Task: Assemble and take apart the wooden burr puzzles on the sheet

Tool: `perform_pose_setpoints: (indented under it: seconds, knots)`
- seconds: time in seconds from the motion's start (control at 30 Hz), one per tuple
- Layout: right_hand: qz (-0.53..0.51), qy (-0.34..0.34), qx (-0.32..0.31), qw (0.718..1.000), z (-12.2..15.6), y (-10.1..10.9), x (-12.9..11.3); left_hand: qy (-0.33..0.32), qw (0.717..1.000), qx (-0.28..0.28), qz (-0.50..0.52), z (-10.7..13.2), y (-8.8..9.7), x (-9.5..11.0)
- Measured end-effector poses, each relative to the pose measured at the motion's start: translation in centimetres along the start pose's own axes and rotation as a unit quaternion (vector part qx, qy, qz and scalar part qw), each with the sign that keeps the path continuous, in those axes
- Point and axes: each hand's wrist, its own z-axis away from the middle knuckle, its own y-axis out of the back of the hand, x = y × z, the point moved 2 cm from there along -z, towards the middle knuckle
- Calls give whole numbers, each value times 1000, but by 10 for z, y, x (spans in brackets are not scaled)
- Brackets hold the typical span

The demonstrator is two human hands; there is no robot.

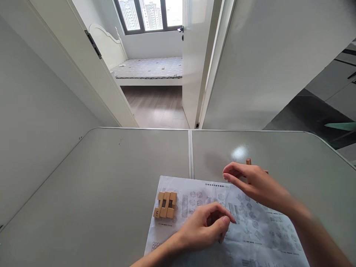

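Observation:
My left hand hovers low over the printed sheet, its fingers curled and the thumb bent. A small brownish bit shows under the thumb; whether it is a wooden piece or a fingertip I cannot make out. Farther right, my right hand reaches over the sheet's top edge, fingers loosely bent, thumb just below them, nothing visible between. Behind it a wooden stick pokes up, mostly hidden by the hand. On the sheet's left part lies a cluster of notched wooden puzzle pieces, side by side, one marked with a dark character.
The grey tabletop has a metal seam down its middle. Past the far edge, an open white door leads to a room with a bed. A white wall stands behind the table on the right.

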Motion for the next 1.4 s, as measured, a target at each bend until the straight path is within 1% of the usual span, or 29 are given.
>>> perform_pose_setpoints:
  seconds: [0.13, 0.37, 0.7, 1.0, 1.1, 1.23, 1.4]
  knots:
    - [2, -1, -1, 1000, 0, 0, 1, 7, 1000, 4, -24, 2, -1, 0]
    - [-3, -2, -5, 1000, 0, 0, 2, 1, 1000, -2, -25, 1, 0, -1]
    - [-7, 0, -11, 1000, 0, -1, 4, 5, 1000, 4, -31, 2, 0, -2]
    - [3, 5, -25, 1000, -2, -2, 5, 4, 999, -1, -36, 2, -1, -1]
    - [13, 2, -38, 999, -2, -3, 4, 5, 999, -6, -49, 1, 0, -2]
    - [22, -4, -62, 998, -1, -5, 4, -5, 997, -4, -83, 2, -1, -1]
    - [15, 3, -59, 998, -1, -5, 1, -42, 990, -9, -132, 3, -2, 2]
